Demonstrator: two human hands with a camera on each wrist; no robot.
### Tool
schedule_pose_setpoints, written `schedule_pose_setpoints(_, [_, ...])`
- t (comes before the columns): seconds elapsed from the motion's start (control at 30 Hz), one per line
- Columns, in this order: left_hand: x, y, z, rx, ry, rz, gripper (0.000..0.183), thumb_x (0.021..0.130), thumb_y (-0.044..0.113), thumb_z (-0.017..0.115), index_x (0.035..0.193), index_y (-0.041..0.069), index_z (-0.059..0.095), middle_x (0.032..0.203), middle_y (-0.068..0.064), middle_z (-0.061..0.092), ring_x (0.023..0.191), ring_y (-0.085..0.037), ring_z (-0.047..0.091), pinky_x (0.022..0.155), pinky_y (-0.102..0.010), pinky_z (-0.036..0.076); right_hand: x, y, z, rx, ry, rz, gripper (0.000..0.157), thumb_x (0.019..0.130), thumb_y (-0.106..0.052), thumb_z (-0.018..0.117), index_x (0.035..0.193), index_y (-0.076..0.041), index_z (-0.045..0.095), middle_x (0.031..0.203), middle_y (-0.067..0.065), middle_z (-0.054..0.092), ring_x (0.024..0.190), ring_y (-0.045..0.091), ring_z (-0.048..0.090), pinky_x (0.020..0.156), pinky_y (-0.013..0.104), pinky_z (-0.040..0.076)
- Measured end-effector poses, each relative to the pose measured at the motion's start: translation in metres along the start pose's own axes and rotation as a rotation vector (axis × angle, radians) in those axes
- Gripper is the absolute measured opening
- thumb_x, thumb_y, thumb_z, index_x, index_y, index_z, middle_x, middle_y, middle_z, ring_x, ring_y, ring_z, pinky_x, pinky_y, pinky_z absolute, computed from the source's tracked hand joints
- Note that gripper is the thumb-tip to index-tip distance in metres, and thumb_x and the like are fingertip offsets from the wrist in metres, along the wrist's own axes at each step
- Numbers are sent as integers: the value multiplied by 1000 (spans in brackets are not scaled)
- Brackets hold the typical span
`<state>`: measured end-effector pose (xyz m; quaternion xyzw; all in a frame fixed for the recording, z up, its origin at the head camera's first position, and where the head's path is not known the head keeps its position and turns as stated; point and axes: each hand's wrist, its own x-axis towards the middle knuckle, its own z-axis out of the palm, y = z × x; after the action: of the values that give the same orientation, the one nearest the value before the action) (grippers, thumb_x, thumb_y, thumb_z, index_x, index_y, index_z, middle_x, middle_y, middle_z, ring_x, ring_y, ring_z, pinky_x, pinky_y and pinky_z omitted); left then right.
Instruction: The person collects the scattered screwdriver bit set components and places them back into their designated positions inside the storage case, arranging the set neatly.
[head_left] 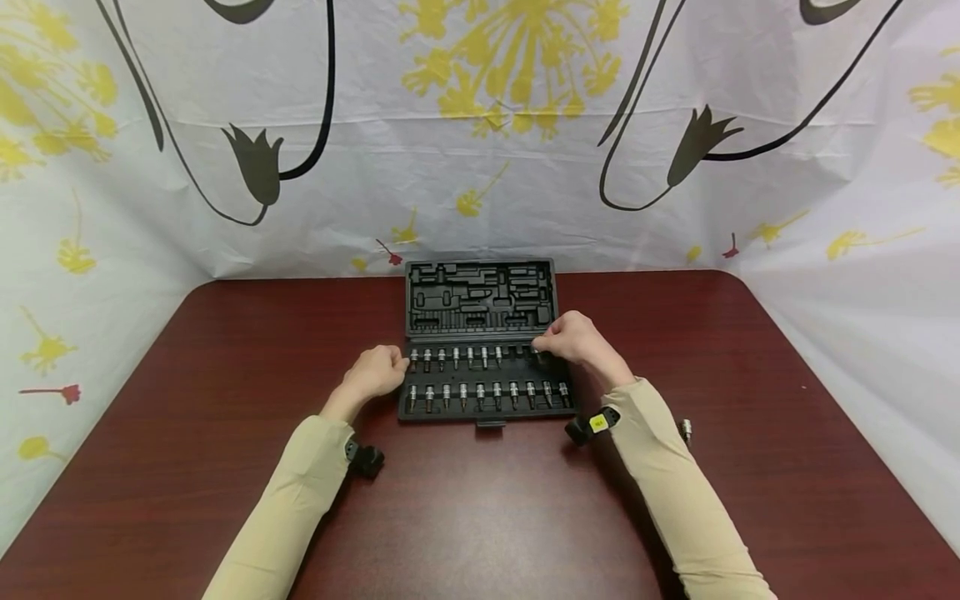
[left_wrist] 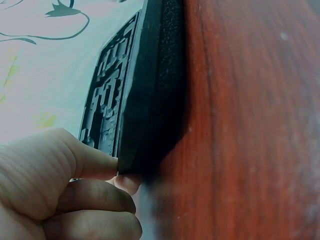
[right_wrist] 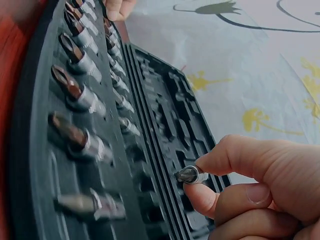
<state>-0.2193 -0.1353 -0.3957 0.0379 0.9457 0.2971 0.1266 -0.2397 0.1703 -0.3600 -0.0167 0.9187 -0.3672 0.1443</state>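
A black plastic bit socket case [head_left: 480, 296] lies unfolded on the table, its lid half towards the wall. Two rows of silver bit sockets [head_left: 481, 392] sit in the near half; some back-row slots at the right hold none. At the case's left edge, my left hand [head_left: 372, 372] pinches the rim between thumb and finger, as the left wrist view shows. My right hand [head_left: 577, 337] is over the right end of the back row. In the right wrist view its thumb and index finger pinch one bit socket [right_wrist: 189, 174], apart from the slots.
Another metal bit socket [head_left: 686, 430] lies on the reddish-brown table [head_left: 480, 517], beside my right forearm. A latch [head_left: 491, 425] juts from the case's front edge. White patterned sheeting [head_left: 360, 158] hangs behind and at both sides of the table.
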Motion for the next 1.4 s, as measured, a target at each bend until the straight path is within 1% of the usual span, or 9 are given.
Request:
schedule_pose_setpoints(0.2, [0, 0, 0, -2, -1, 5, 34, 97, 21, 47, 66, 11, 41, 58, -2, 37, 53, -17, 37, 51, -28, 30, 9, -7, 13, -17, 3, -2, 46, 84, -16, 62, 47, -15, 36, 45, -6, 25, 43, 8, 18, 47, 26, 24])
schedule_pose_setpoints(0.33, [0, -1, 0, -2, -2, 7, 34, 98, 20, 46, 66, 11, 41, 58, -2, 37, 52, -17, 36, 51, -28, 30, 13, -10, 20, -22, -8, 17, 48, 85, -17, 62, 47, -15, 33, 46, -6, 21, 44, 9, 15, 48, 27, 23])
schedule_pose_setpoints(0.57, [1, -1, 1, 1, 2, 10, 34, 98, 20, 46, 66, 11, 41, 59, -2, 37, 52, -16, 35, 51, -28, 29, 23, -17, 28, -107, -11, 33, 51, 86, -20, 64, 45, -16, 35, 43, -6, 23, 41, 8, 17, 46, 26, 25])
schedule_pose_setpoints(0.67, [1, -1, 1, -1, -1, 11, 34, 98, 20, 46, 66, 11, 41, 59, -2, 37, 52, -16, 35, 50, -28, 29, 26, -19, 31, -126, -11, 50, 52, 86, -21, 64, 44, -16, 35, 43, -6, 23, 41, 8, 16, 46, 25, 25])
schedule_pose_setpoints(0.77, [1, -1, 0, -1, -3, 9, 34, 98, 20, 46, 66, 11, 41, 59, -2, 37, 52, -16, 35, 50, -28, 29, 27, -21, 34, -155, -3, 38, 52, 85, -22, 65, 44, -16, 34, 43, -6, 23, 40, 7, 16, 45, 24, 25])
schedule_pose_setpoints(0.93, [1, -1, 0, 1, -3, 7, 34, 98, 20, 46, 66, 11, 41, 58, -2, 37, 52, -16, 35, 50, -28, 29, 26, -25, 36, -211, 26, -3, 51, 84, -22, 67, 44, -16, 35, 41, -6, 24, 38, 7, 18, 42, 24, 24])
schedule_pose_setpoints(1.03, [1, -1, 1, 4, 1, 9, 34, 98, 20, 46, 66, 11, 41, 59, -2, 37, 52, -16, 35, 50, -28, 29, 26, -27, 37, -252, 35, -6, 51, 84, -21, 67, 44, -15, 36, 40, -6, 25, 37, 7, 19, 43, 24, 25])
schedule_pose_setpoints(1.27, [1, 0, 0, 19, 14, 3, 34, 97, 20, 47, 65, 11, 42, 59, -2, 38, 53, -17, 37, 51, -29, 30, 27, -32, 35, -332, 31, 41, 45, 83, -16, 68, 48, -15, 40, 43, -3, 30, 39, 10, 29, 46, 27, 33])
schedule_pose_setpoints(1.4, [1, -1, 1, 15, 7, 6, 33, 97, 20, 47, 66, 11, 42, 59, -2, 38, 53, -17, 37, 51, -28, 30, 29, -29, 31, -308, 14, 65, 49, 81, -18, 72, 47, -15, 38, 43, -3, 28, 39, 10, 26, 46, 27, 33])
